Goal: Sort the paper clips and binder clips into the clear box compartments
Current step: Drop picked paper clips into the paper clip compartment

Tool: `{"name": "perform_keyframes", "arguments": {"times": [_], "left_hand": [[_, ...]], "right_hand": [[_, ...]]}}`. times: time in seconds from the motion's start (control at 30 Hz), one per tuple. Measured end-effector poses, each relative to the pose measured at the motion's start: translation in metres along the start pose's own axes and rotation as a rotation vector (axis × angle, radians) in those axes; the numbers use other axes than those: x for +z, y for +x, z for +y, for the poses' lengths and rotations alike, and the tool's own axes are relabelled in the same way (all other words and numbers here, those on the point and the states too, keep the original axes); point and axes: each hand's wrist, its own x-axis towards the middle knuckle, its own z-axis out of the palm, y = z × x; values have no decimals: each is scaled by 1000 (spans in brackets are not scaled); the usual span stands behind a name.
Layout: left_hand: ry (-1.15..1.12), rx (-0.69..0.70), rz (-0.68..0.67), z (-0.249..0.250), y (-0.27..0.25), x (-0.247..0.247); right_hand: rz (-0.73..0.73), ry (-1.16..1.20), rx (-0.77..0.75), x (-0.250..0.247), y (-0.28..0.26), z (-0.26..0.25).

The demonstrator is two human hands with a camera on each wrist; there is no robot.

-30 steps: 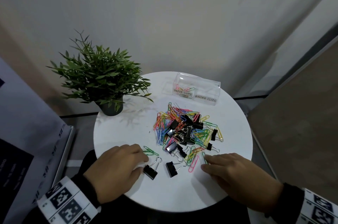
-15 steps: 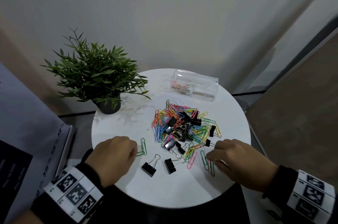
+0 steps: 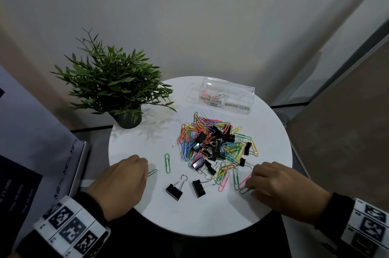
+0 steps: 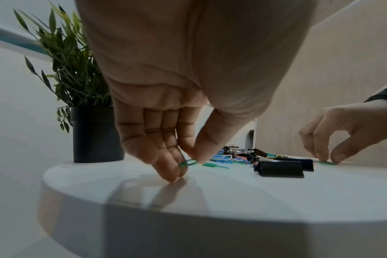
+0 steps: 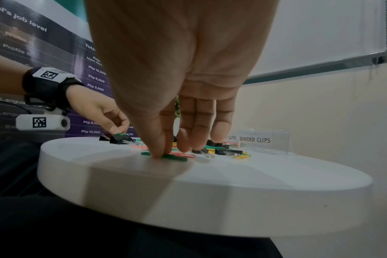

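Observation:
A pile of coloured paper clips and black binder clips (image 3: 212, 144) lies mid-table. The clear box (image 3: 242, 89) stands behind it, with several paper clips in its left compartment, labelled PAPER CLIPS; the right one is labelled BINDER CLIPS. My left hand (image 3: 147, 173) pinches a green paper clip (image 4: 188, 163) between thumb and fingers, just above the table. My right hand (image 3: 248, 186) has thumb and forefinger pinched on another green paper clip (image 5: 166, 156) that lies flat on the table beside a pink one (image 3: 245, 180). Two binder clips (image 3: 174, 190) lie between my hands.
A potted plant (image 3: 113, 87) stands at the round white table's (image 3: 189, 219) back left. A printed banner (image 3: 31, 152) leans left of the table. One loose green paper clip (image 3: 167, 163) lies near my left hand. Both hands work close to the near rim.
My left hand has drawn back toward the near left with one green clip, leaving its neighbour behind. My right hand has slid right and nearer, dragging green and pink clips out of the pile.

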Motion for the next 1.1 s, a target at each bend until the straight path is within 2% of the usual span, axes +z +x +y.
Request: {"name": "perform_keyframes", "arguments": {"times": [0.17, 0.3, 0.43, 0.73, 0.97, 1.1], "left_hand": [[-42, -12, 11, -3, 3, 7], [-107, -16, 11, -2, 4, 7], [-70, -25, 4, 2, 3, 8], [-46, -85, -8, 12, 13, 7], [28, -119, 48, 31, 35, 3], [59, -138, 37, 35, 45, 5]], "right_hand": [[-2, -27, -34, 0, 4, -3], [-111, 74, 17, -2, 4, -4], [-203, 196, 35, -4, 5, -5], [-187, 195, 56, 5, -1, -4], [-50, 209, 185, -16, 4, -1], [-101, 112, 144, -25, 13, -2]]}}
